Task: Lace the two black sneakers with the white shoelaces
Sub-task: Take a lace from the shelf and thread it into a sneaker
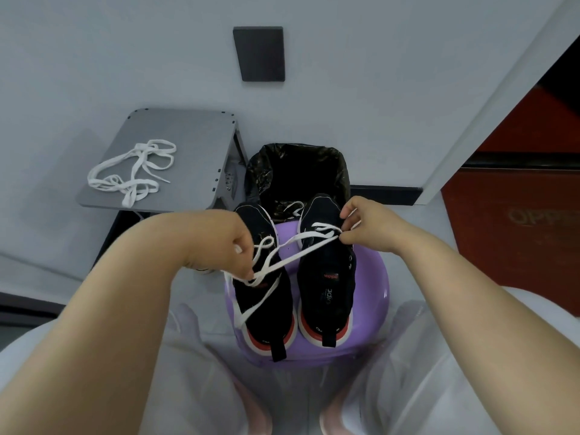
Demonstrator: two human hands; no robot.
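Note:
Two black sneakers with red and white soles stand side by side on a purple stool, toes pointing away from me. A white shoelace runs through the front eyelets of the right sneaker and stretches leftward over the left sneaker. My right hand pinches the lace at the right sneaker's front eyelets. My left hand grips the lace's loose ends above the left sneaker. A second white shoelace lies in a loose heap on a grey side table.
A bin lined with a black bag stands just beyond the stool. A dark rectangular plate sits on the pale wall. A red panel is at the right. My knees in light cloth flank the stool.

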